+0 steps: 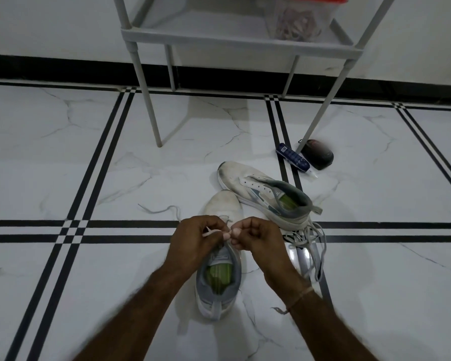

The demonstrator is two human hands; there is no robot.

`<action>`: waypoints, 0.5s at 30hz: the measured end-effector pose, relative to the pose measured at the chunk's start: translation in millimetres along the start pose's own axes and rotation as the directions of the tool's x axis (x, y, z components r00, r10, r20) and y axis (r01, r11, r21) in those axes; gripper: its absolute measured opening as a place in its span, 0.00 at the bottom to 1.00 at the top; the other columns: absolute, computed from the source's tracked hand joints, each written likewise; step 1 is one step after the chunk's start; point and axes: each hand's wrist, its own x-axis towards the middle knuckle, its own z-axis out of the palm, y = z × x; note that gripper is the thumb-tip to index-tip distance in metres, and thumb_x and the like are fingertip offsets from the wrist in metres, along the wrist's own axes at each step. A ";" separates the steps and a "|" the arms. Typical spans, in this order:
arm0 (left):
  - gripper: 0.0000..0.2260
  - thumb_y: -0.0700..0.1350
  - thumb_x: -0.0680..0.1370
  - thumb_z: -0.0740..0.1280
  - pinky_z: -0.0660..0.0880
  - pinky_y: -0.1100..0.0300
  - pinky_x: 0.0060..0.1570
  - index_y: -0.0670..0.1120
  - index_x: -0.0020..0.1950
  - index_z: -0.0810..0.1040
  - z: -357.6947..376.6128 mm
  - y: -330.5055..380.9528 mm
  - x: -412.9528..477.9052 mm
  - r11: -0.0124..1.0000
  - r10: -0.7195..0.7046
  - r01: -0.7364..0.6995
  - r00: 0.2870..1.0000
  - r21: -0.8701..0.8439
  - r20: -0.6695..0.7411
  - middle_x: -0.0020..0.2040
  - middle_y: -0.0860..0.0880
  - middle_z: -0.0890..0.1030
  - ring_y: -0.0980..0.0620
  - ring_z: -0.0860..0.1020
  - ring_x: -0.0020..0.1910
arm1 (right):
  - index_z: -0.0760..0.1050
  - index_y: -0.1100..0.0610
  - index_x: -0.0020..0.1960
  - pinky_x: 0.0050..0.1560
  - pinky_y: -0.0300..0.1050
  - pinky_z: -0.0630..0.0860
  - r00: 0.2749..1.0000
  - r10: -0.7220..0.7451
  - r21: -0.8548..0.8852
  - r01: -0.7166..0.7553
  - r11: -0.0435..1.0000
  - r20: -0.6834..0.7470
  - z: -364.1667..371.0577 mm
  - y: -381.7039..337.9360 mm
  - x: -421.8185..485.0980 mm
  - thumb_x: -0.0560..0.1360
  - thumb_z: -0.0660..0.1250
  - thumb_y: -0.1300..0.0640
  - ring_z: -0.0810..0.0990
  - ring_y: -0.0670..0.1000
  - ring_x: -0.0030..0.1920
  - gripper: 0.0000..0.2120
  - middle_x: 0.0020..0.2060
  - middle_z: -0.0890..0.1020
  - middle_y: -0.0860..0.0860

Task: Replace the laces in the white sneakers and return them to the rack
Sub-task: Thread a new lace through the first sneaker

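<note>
Our left hand [198,238] and right hand [258,241] meet over the near sneaker [219,280], fingers curled, each pinching the lace [156,211] at the eyelets; its tail trails left along the floor [63,165]; the second sneaker [261,188] lies tilted just beyond, to the right; loose laces [315,238] lie right of our right hand; the rack [235,40] stands far, a bottle [293,157] by its right leg.

Bare forearms [151,298]; thin wrist thread [300,297]
</note>
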 end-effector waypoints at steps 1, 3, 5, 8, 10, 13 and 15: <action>0.02 0.50 0.75 0.74 0.77 0.60 0.43 0.53 0.43 0.86 -2.0 -1.0 0.1 1.000 0.007 -0.007 1.000 0.027 -0.019 0.41 0.58 0.85 0.57 0.81 0.40 | 0.82 0.65 0.50 0.42 0.41 0.82 1.000 -0.008 -0.005 0.008 1.000 -0.001 -0.2 0.5 -0.6 0.78 0.70 0.66 0.85 0.50 0.38 0.03 0.39 0.87 0.57; 0.01 0.49 0.75 0.75 0.77 0.62 0.45 0.53 0.44 0.87 -6.6 -6.1 0.2 1.000 -0.017 0.018 0.998 0.011 -0.066 0.41 0.59 0.86 0.57 0.82 0.45 | 0.82 0.58 0.52 0.44 0.41 0.82 0.999 -0.039 -0.163 0.041 0.986 0.016 -1.8 8.1 -4.0 0.76 0.75 0.61 0.85 0.48 0.43 0.06 0.44 0.86 0.52; 0.02 0.46 0.74 0.76 0.75 0.67 0.46 0.54 0.44 0.87 -10.0 -10.4 -3.3 0.999 -0.040 0.041 0.996 0.014 -0.082 0.42 0.61 0.85 0.60 0.82 0.46 | 0.81 0.51 0.52 0.45 0.38 0.81 0.997 -0.048 -0.433 0.068 0.899 0.059 -2.1 20.3 -10.6 0.71 0.79 0.54 0.82 0.45 0.45 0.12 0.45 0.84 0.45; 0.03 0.48 0.72 0.78 0.77 0.61 0.50 0.55 0.42 0.86 -9.1 -15.6 -6.9 0.996 -0.065 0.067 0.997 0.067 -0.032 0.43 0.61 0.85 0.60 0.82 0.47 | 0.85 0.52 0.50 0.43 0.35 0.79 0.996 -0.072 -0.484 0.084 0.871 0.045 -4.2 25.8 -14.1 0.71 0.78 0.59 0.83 0.42 0.42 0.09 0.40 0.85 0.44; 0.03 0.49 0.71 0.78 0.78 0.59 0.51 0.55 0.41 0.86 -6.3 -15.5 -8.6 0.994 -0.071 0.071 0.997 0.089 0.000 0.44 0.60 0.84 0.60 0.81 0.48 | 0.87 0.55 0.49 0.46 0.39 0.82 0.998 -0.046 -0.359 0.054 0.932 0.030 -5.5 24.8 -13.1 0.72 0.76 0.63 0.86 0.44 0.42 0.07 0.39 0.87 0.47; 0.07 0.55 0.68 0.73 0.77 0.61 0.47 0.55 0.42 0.85 -2.5 -10.3 -8.3 0.982 -0.050 0.044 0.998 0.185 0.031 0.44 0.60 0.83 0.61 0.80 0.46 | 0.87 0.58 0.52 0.46 0.43 0.83 0.999 0.031 -0.176 -0.025 0.984 0.031 -7.9 23.6 -15.2 0.75 0.74 0.65 0.87 0.50 0.45 0.07 0.41 0.88 0.51; 0.09 0.56 0.66 0.71 0.76 0.60 0.43 0.55 0.41 0.85 -1.6 -6.2 -7.9 0.969 -0.020 0.004 0.998 0.247 0.063 0.43 0.59 0.81 0.60 0.79 0.44 | 0.87 0.59 0.53 0.45 0.41 0.82 0.997 0.069 -0.106 -0.066 0.992 0.033 -8.8 23.3 -16.7 0.76 0.73 0.65 0.87 0.51 0.45 0.08 0.42 0.89 0.53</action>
